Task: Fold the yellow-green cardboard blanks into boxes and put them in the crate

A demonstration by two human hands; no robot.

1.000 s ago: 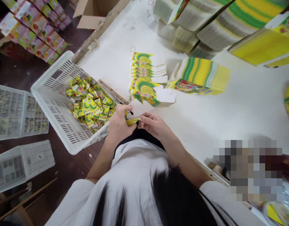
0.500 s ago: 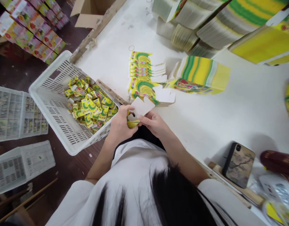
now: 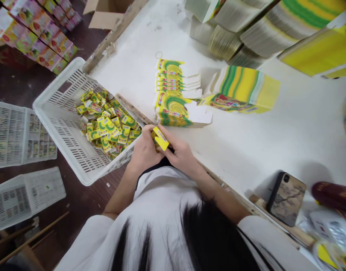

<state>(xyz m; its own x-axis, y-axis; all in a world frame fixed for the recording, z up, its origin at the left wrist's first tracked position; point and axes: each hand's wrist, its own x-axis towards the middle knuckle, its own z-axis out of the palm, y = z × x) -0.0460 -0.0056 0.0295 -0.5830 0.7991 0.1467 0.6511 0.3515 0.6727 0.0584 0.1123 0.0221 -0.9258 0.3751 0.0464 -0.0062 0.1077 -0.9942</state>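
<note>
Small yellow printed cardboard box (image 3: pixel 161 139), gripped between left hand (image 3: pixel 144 149) and right hand (image 3: pixel 182 153), near white table (image 3: pixel 246 145). White slatted plastic crate (image 3: pixel 61 145), beside left hand. Yellow-green printed cartons (image 3: pixel 170 107), just beyond.

Left hand (image 3: pixel 144 149), right hand (image 3: pixel 183 156) hold yellow box (image 3: pixel 160 137) (barcode (image 3: pixel 163 138) showing), white crate (image 3: pixel 59 142) beside

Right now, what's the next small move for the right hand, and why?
I'd probably have the right hand gently press the barcoded yellow flap down: its fingers are already at the flap's edges, while the left hand steadies the other side of the carton. Whether the flap is fully seated can't be told here.
</note>
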